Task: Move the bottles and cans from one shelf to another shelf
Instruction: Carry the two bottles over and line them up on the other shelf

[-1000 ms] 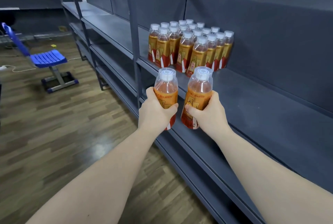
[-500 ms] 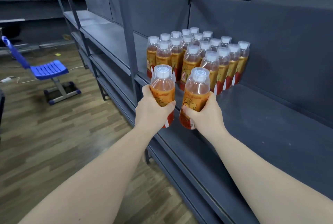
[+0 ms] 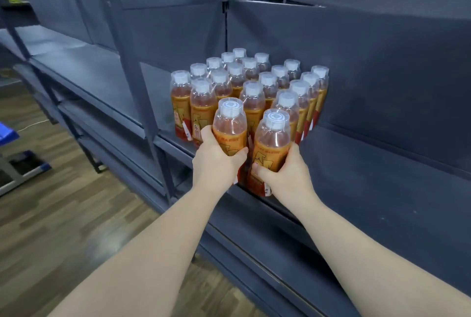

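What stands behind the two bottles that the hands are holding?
A tight block of orange bottles stands upright on the shelf, by the back panel. The left hand, the right hand and the held bottles hide the lower parts of the nearest ones.

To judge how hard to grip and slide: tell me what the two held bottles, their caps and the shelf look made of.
The left bottle and right bottle: clear glossy plastic, probably; the drink shows through above an orange label. The caps: white plastic, seemingly, under shiny clear film. The shelf: likely painted sheet metal, matte dark grey with thin edges.
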